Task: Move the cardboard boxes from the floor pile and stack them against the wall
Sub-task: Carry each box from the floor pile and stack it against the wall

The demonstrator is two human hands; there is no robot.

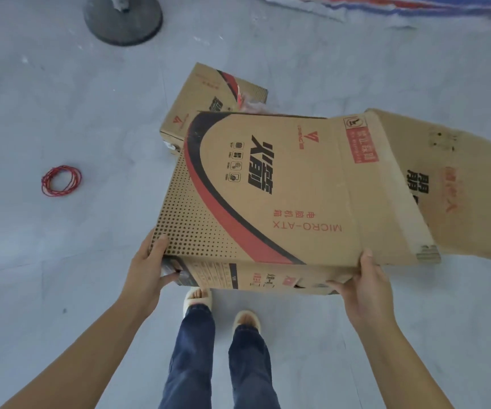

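Over the pale grey floor [61, 276], a person holds a large cardboard box [268, 196] in front of the body with both hands. Its printed top face shows a red and black curve, a dotted pattern and the words "MICRO-ATX". The left hand [147, 267] grips the near left corner, thumb on the top face and fingers curled under the edge. The right hand [362, 287] grips the near right corner the same way, thumb up against the top edge and fingers wrapped beneath. An opened flap [451, 184] hangs out to the right of the box, its end tilted downward. Behind the held box, partly hidden by it, a second cardboard box [206, 95] with the same print lies on the floor. To the left, well apart from the boxes, a coil of red wire [61, 181] rests on the floor. A round dark stand base [123, 20] sits near the top edge. The person's legs in blue trousers [191, 349] and light slippers [247, 318] show below the box.
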